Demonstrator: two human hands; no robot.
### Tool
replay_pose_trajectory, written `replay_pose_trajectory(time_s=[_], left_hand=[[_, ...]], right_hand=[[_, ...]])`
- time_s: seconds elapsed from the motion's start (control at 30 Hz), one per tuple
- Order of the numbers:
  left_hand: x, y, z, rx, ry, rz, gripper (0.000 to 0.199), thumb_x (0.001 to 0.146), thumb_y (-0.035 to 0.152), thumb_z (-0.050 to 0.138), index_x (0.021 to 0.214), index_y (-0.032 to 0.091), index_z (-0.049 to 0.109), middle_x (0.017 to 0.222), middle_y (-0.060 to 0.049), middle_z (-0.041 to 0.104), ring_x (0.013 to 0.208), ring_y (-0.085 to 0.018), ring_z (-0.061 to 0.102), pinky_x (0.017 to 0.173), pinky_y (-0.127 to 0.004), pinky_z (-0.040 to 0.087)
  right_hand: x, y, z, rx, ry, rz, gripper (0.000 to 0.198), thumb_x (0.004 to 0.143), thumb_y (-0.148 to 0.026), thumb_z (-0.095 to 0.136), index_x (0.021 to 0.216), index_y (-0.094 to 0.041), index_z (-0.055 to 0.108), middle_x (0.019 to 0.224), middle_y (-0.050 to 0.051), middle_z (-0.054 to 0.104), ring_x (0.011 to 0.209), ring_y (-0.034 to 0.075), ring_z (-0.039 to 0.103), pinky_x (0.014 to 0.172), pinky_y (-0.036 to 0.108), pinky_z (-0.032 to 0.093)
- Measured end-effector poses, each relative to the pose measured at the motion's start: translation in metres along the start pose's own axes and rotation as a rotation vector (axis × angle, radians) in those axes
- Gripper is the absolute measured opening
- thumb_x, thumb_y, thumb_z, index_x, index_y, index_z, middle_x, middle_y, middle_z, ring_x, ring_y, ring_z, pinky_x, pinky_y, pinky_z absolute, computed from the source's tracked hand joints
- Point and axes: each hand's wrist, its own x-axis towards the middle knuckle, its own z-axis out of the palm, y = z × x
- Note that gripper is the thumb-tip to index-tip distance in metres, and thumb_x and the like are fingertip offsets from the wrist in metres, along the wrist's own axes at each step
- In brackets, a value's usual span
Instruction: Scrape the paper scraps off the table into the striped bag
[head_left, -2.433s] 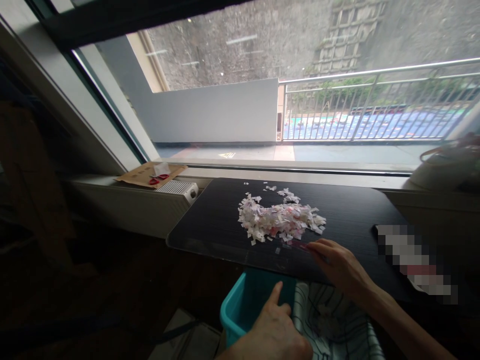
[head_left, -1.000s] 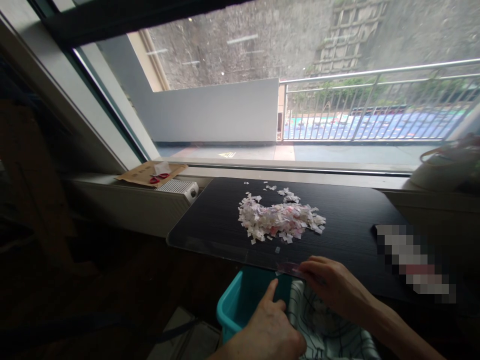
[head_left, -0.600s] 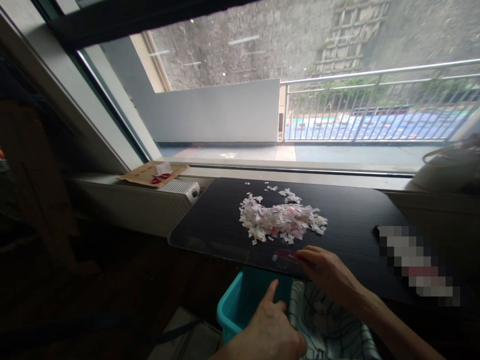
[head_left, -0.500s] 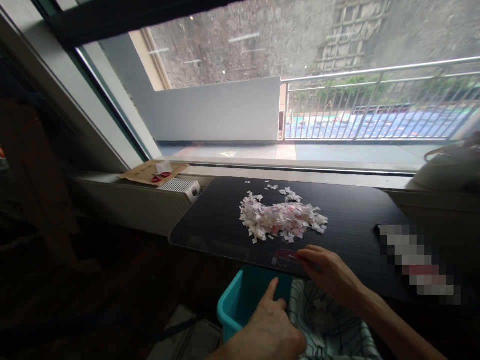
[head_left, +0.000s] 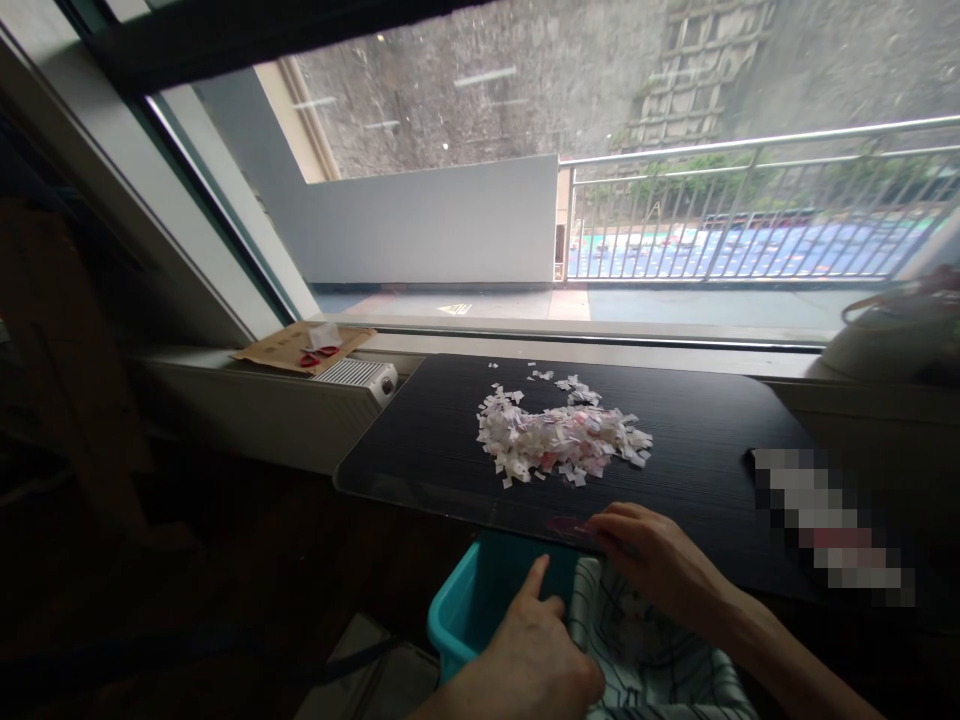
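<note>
A thin pink see-through piece (head_left: 568, 526), its exact kind unclear, is pinched in my right hand (head_left: 652, 550) at the near edge of the dark tabletop (head_left: 412, 430). Just beyond it lies a loose heap of small cut paper scraps (head_left: 559, 440), mostly white with some pink. Below the edge, my left hand (head_left: 525, 645) stretches its index finger over a teal bin (head_left: 450, 610), while its other fingers curl in. Whatever those curled fingers may grip is hidden. A checked cloth-like lining (head_left: 652, 665) with pale scraps inside hangs to the right of the left hand.
Red-handled scissors (head_left: 319, 355) rest on a brown envelope (head_left: 274, 347) upon the left sill, beside a white radiator (head_left: 356, 375). A blurred-out flat item (head_left: 825, 520) lies at the table's right. A pale bag (head_left: 885, 335) stands on the right sill beneath the window.
My right hand has come slightly down and toward me, and the pink piece now appears flatter and lower. My left hand keeps its pose. The view has shifted slightly.
</note>
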Motion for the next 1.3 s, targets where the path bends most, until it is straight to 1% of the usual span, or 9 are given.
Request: replay_pose_trajectory(time_s=[0.1,0.2,0.33,0.47,0.63,0.8,0.97,1.13,1.3], left_hand=[[-0.006,-0.004,0.004,-0.029,0.044,-0.024,0.014,0.077,0.027,0.065,0.065,0.020,0.065,0.052,-0.003,0.062,0.064,-0.019,0.055,0.103,-0.060,0.026],[-0.016,-0.011,0.014,-0.061,0.104,-0.067,0.010,0.072,0.026,0.067,0.064,0.020,0.064,0.052,0.000,0.061,0.065,-0.018,0.055,0.104,-0.060,0.026],[-0.024,-0.017,0.025,-0.080,0.105,-0.115,0.010,0.070,0.030,0.068,0.066,0.021,0.064,0.051,0.001,0.059,0.065,-0.017,0.055,0.102,-0.063,0.027],[-0.019,-0.017,0.029,-0.120,0.127,-0.109,0.007,0.071,0.025,0.066,0.066,0.021,0.063,0.050,0.002,0.058,0.067,-0.017,0.055,0.104,-0.061,0.027],[-0.007,-0.013,0.025,-0.094,0.111,-0.094,0.009,0.076,0.018,0.061,0.068,0.022,0.063,0.051,0.003,0.058,0.067,-0.016,0.053,0.103,-0.061,0.027],[-0.003,-0.013,0.027,-0.091,0.102,-0.077,0.012,0.076,0.020,0.063,0.064,0.021,0.060,0.048,0.004,0.053,0.064,-0.015,0.051,0.104,-0.062,0.026],[-0.001,-0.016,0.052,-0.115,0.228,-0.066,0.010,0.077,0.023,0.065,0.067,0.024,0.064,0.045,0.005,0.047,0.063,-0.015,0.048,0.104,-0.063,0.024],[0.003,-0.023,0.069,-0.152,0.329,-0.024,0.030,0.084,0.038,0.062,0.059,0.022,0.061,0.042,0.006,0.041,0.061,-0.013,0.046,0.105,-0.062,0.023],[0.008,-0.032,0.068,-0.131,0.246,0.013,0.012,0.079,0.034,0.068,0.070,0.026,0.068,0.046,0.005,0.050,0.066,-0.015,0.052,0.104,-0.063,0.023]], right_hand=[[-0.003,0.006,-0.007,0.026,-0.008,-0.001,0.022,0.091,-0.021,0.049,0.094,-0.023,0.071,0.085,0.001,0.069,0.076,0.014,0.063,0.069,0.022,0.046],[-0.005,0.028,-0.021,-0.028,0.165,0.097,0.023,0.091,-0.024,0.048,0.097,-0.023,0.070,0.089,0.001,0.070,0.078,0.015,0.064,0.071,0.024,0.046],[-0.005,0.070,-0.043,-0.191,0.370,0.282,0.027,0.090,-0.030,0.046,0.100,-0.022,0.068,0.093,0.003,0.070,0.075,0.018,0.066,0.067,0.028,0.047],[-0.008,0.091,-0.050,-0.285,0.377,0.358,0.030,0.091,-0.032,0.043,0.100,-0.022,0.069,0.092,0.004,0.069,0.073,0.020,0.066,0.065,0.029,0.047],[-0.023,0.086,-0.044,-0.236,0.274,0.283,0.028,0.092,-0.031,0.042,0.099,-0.024,0.068,0.089,0.003,0.069,0.079,0.019,0.067,0.068,0.027,0.048],[-0.021,0.086,-0.044,-0.223,0.312,0.282,0.028,0.092,-0.030,0.043,0.100,-0.024,0.068,0.093,0.003,0.069,0.080,0.018,0.066,0.070,0.028,0.047],[-0.011,0.084,-0.044,-0.216,0.317,0.276,0.030,0.091,-0.030,0.043,0.098,-0.024,0.071,0.088,0.003,0.070,0.076,0.018,0.066,0.067,0.028,0.047],[-0.026,0.065,-0.043,-0.113,0.373,0.319,0.026,0.090,-0.030,0.044,0.099,-0.024,0.068,0.093,0.003,0.071,0.074,0.017,0.067,0.068,0.028,0.049],[-0.033,0.055,-0.032,-0.080,0.389,0.375,0.025,0.090,-0.028,0.043,0.094,-0.022,0.068,0.088,0.004,0.070,0.072,0.017,0.065,0.064,0.027,0.048]])
